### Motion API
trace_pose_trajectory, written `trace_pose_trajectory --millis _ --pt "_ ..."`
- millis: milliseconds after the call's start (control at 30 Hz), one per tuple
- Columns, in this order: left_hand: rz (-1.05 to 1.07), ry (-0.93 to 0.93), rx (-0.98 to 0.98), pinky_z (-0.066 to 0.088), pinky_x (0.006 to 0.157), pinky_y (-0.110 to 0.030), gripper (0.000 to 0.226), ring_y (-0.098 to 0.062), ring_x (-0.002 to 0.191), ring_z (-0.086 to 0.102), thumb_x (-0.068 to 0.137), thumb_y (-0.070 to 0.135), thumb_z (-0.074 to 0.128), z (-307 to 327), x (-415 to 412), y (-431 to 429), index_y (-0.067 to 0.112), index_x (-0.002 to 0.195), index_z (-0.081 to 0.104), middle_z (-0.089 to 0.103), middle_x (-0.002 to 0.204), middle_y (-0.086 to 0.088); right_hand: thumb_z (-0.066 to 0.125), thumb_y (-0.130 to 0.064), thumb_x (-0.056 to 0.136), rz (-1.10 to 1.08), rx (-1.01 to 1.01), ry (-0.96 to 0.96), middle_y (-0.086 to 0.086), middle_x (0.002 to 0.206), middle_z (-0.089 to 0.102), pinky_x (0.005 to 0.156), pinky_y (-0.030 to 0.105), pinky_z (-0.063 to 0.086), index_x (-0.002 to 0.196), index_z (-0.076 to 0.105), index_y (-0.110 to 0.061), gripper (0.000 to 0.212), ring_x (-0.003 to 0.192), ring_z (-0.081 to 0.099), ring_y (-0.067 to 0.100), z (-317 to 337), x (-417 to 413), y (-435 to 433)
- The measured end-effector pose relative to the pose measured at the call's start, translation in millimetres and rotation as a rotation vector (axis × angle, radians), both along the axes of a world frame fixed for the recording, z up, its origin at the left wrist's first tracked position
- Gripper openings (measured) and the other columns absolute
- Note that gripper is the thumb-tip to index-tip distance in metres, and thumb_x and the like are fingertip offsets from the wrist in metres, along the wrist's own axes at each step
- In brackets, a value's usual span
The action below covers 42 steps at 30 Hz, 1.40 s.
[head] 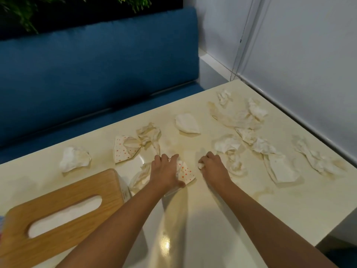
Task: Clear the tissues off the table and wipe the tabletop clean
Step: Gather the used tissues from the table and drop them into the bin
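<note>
Several crumpled, stained tissues lie scattered over the cream tabletop [193, 219]. My left hand [166, 171] presses down on a red-dotted tissue [185, 172] and a white crumpled tissue [140, 176] at the table's middle. My right hand [212, 165] is closed around a small white tissue wad [201, 165]. Another dotted tissue [122, 149] lies to the left beside a crumpled one [148, 135]. A single tissue [74, 158] sits far left, one flat tissue [186, 123] lies farther back, and a stained heap [249, 122] stretches to the right.
A wooden-topped tissue box [63, 211] stands at the near left with a white tissue in its slot. Brownish stains mark the tabletop around the right-hand tissues. A blue bench [96, 74] runs behind the table. A white wall with a blind cord [236, 55] borders the right side.
</note>
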<state>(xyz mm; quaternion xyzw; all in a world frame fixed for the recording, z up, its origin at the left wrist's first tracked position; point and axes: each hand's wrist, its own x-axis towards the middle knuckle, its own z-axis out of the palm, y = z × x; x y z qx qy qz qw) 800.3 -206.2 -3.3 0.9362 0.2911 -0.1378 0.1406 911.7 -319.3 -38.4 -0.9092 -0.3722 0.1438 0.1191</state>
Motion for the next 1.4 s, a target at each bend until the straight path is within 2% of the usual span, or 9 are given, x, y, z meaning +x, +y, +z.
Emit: trace_pose_trajectory --millis 233,433,600,667,833,1000,1133,1233,1400 --pt "0.010 -0.166 -0.167 0.042 0.084 -0.029 0.055 -0.020 0.107 0.052 0.089 0.027 0.060 7 -4 -2 0.024 0.138 0.034 0.039 0.127 -0.003 0.045 0.008 0.085 -0.123 0.306 0.081 0.015 0.103 0.057 0.076 0.031 0.041 0.101 0.066 0.000 0.027 0.098 0.051 0.029 -2 -8 -19" --pt "0.051 -0.250 -0.248 0.048 0.082 -0.031 0.049 -0.022 0.094 0.059 0.089 0.028 0.060 15 -5 -11 0.026 0.133 0.039 0.041 0.128 0.001 0.053 0.001 0.086 -0.311 0.509 -0.025 0.013 0.108 0.057 0.074 0.021 0.036 0.104 0.066 -0.002 0.023 0.097 0.057 0.026 26 10 -47" --pt "0.095 -0.288 -0.289 0.048 0.084 -0.032 0.049 -0.022 0.099 0.058 0.087 0.029 0.060 24 0 -18 0.027 0.131 0.040 0.041 0.131 0.002 0.054 -0.027 0.091 -0.277 0.041 0.004 0.002 0.142 0.034 0.085 0.032 0.039 0.117 0.060 -0.024 0.027 0.123 0.039 0.027 11 41 -56" --pt "0.108 -0.287 -0.291 0.048 0.082 -0.030 0.048 -0.021 0.098 0.058 0.087 0.029 0.060 25 0 -20 0.027 0.131 0.040 0.041 0.131 0.002 0.053 -0.027 0.092 -0.207 -0.055 0.018 0.002 0.138 0.040 0.087 0.029 0.037 0.116 0.061 -0.025 0.026 0.120 0.041 0.026 0 41 -57" --pt "0.127 -0.305 -0.312 0.045 0.079 -0.028 0.049 -0.020 0.095 0.059 0.087 0.030 0.061 23 -8 -20 0.029 0.131 0.041 0.042 0.130 0.004 0.050 0.004 0.085 -0.272 0.194 0.070 0.010 0.107 0.061 0.073 0.035 0.049 0.099 0.070 -0.008 0.027 0.098 0.055 0.031 -4 30 -60" --pt "0.118 -0.312 -0.348 0.047 0.086 -0.033 0.049 -0.022 0.104 0.055 0.086 0.029 0.061 26 -19 -23 0.028 0.131 0.041 0.041 0.131 0.003 0.057 0.008 0.079 -0.386 0.493 0.071 0.011 0.097 0.067 0.071 0.019 0.039 0.088 0.072 -0.004 0.021 0.093 0.062 0.026 16 19 -77" --pt "0.068 -0.351 -0.361 0.046 0.084 -0.030 0.048 -0.021 0.106 0.054 0.085 0.028 0.063 32 -29 -30 0.028 0.129 0.043 0.043 0.129 0.003 0.057 0.012 0.076 -0.481 0.719 0.139 -0.008 0.082 0.059 0.074 0.040 0.050 0.086 0.071 -0.007 0.025 0.081 0.059 0.025 53 2 -92" --pt "0.005 -0.382 -0.362 0.043 0.083 -0.028 0.047 -0.020 0.107 0.054 0.085 0.028 0.063 38 -38 -38 0.028 0.128 0.044 0.044 0.128 0.003 0.057 0.011 0.077 -0.560 0.805 0.125 -0.013 0.083 0.056 0.075 0.042 0.051 0.083 0.070 -0.014 0.028 0.083 0.060 0.025 78 -19 -106" --pt "-0.128 -0.398 -0.405 0.038 0.082 -0.026 0.047 -0.020 0.107 0.052 0.085 0.026 0.064 48 -60 -61 0.027 0.127 0.045 0.045 0.126 0.001 0.056 0.006 0.082 -0.699 0.865 0.082 -0.001 0.096 0.060 0.058 0.010 0.048 0.090 0.070 -0.011 0.023 0.083 0.058 0.014 108 -77 -141"
